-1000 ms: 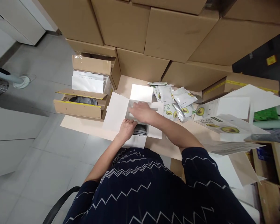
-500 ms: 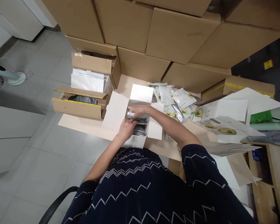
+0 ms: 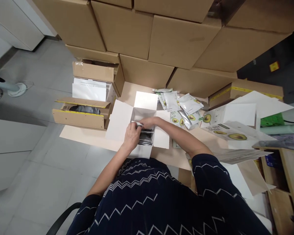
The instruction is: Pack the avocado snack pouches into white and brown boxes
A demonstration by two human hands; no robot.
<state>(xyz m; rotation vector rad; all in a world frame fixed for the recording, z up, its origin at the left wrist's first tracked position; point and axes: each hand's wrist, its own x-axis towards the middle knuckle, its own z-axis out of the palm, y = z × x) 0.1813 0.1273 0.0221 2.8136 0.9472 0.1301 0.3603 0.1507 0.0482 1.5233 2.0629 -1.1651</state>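
An open white carton (image 3: pixel 147 99) stands on the table in front of me with its flaps spread out. Several silvery pouches (image 3: pixel 146 138) are packed upright in its near half. My left hand (image 3: pixel 131 134) reaches over the carton's left wall, fingers curled on the top edge of a pouch (image 3: pixel 137 124). From the right, my right hand (image 3: pixel 148 122) dips into the carton and pinches the same pouch close to the left fingertips. The inner fingers of both hands are partly hidden.
Loose avocado-printed pouches (image 3: pixel 171 101) lie right of the carton. Further right stand open printed cartons (image 3: pixel 237 136). Cardboard boxes (image 3: pixel 147 73) are stacked behind the table (image 3: pixel 85 138). An open brown box (image 3: pixel 79 120) sits at the left.
My right hand has drawn back toward the near side and right, beside the left hand. The left hand has shifted up slightly on the pouch's top. The view has tilted slightly.
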